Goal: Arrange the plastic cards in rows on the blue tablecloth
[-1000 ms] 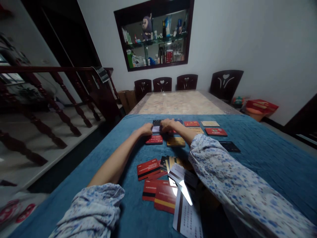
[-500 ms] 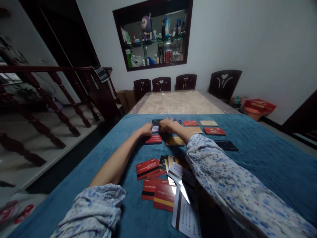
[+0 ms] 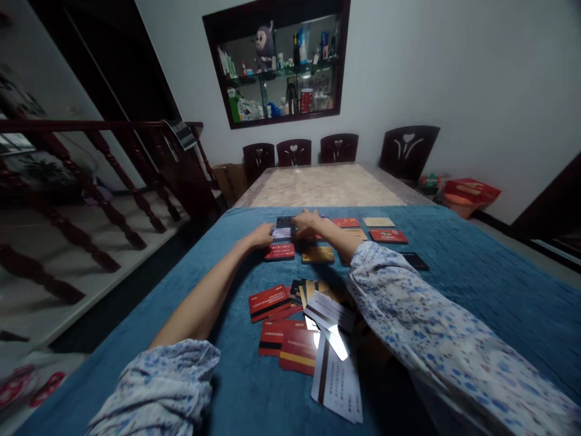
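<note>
My left hand point(image 3: 261, 235) is at the left edge of a pale card stack point(image 3: 282, 234), its fingers closed against the edge. My right hand point(image 3: 306, 223) rests over the right side of that stack, its fingers bent and partly hidden. Behind them lies a dark card point(image 3: 285, 221). Nearer to me are a red card stack point(image 3: 279, 252) and a gold one point(image 3: 318, 255). Loose red cards point(image 3: 299, 349), black and gold cards and white cards point(image 3: 336, 378) overlap in a spread pile at the front.
To the right lie a red stack point(image 3: 388, 236), a cream card point(image 3: 378, 222) and a black card point(image 3: 415, 261), on a blue cloth point(image 3: 195, 266). Dark chairs point(image 3: 339, 149) stand behind the table, and a wooden railing point(image 3: 113, 125) is at the left.
My left hand has shifted slightly left, and more of the pale card stack shows between my hands. The view has moved a little.
</note>
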`<action>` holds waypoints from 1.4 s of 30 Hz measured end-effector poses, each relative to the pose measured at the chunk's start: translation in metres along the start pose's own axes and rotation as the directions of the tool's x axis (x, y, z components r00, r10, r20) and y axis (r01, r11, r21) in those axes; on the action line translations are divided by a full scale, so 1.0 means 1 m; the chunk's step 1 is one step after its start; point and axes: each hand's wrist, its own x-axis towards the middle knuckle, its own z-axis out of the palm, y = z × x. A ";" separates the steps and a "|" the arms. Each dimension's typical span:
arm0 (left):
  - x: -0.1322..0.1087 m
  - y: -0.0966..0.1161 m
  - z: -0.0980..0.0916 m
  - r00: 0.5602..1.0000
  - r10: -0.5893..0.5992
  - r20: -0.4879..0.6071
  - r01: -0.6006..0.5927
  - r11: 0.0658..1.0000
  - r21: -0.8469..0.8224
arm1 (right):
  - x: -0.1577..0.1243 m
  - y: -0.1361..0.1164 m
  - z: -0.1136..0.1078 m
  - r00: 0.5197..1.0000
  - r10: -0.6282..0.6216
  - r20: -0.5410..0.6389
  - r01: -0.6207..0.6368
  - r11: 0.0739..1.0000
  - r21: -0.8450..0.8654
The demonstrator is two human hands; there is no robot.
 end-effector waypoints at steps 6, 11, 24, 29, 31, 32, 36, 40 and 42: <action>-0.014 0.004 0.006 0.991 -0.022 -0.131 0.022 1.000 0.005 | -0.020 0.009 -0.007 0.995 -0.046 -0.085 0.046 0.999 -0.008; -0.030 0.015 0.008 0.977 -0.031 -0.210 0.034 0.999 0.014 | -0.041 0.013 -0.006 0.987 -0.061 -0.151 0.062 0.998 0.002; -0.071 0.050 0.015 0.945 0.068 -0.321 -0.081 0.996 -0.026 | -0.099 0.010 0.002 0.963 -0.083 -0.258 0.087 0.996 0.006; -0.090 0.059 0.020 0.937 0.092 -0.338 -0.118 0.991 -0.057 | -0.120 0.006 0.006 0.951 -0.091 -0.295 0.105 0.994 0.031; -0.098 0.061 0.021 0.935 0.098 -0.341 -0.129 0.989 -0.070 | -0.125 0.003 0.007 0.941 -0.101 -0.323 0.120 0.992 0.041; -0.103 0.062 0.021 0.934 0.099 -0.343 -0.133 0.988 -0.076 | -0.128 0.002 0.008 0.936 -0.108 -0.335 0.132 0.990 0.049; -0.119 0.063 0.022 0.937 0.098 -0.335 -0.135 0.987 -0.090 | -0.136 -0.006 0.011 0.919 -0.128 -0.373 0.171 0.982 0.084; -0.135 0.063 0.022 0.940 0.114 -0.322 -0.147 0.986 -0.079 | -0.141 -0.017 0.014 0.905 -0.142 -0.402 0.202 0.973 0.111; -0.145 0.062 0.022 0.942 0.118 -0.314 -0.149 0.986 -0.075 | -0.143 -0.024 0.014 0.901 -0.154 -0.406 0.220 0.968 0.122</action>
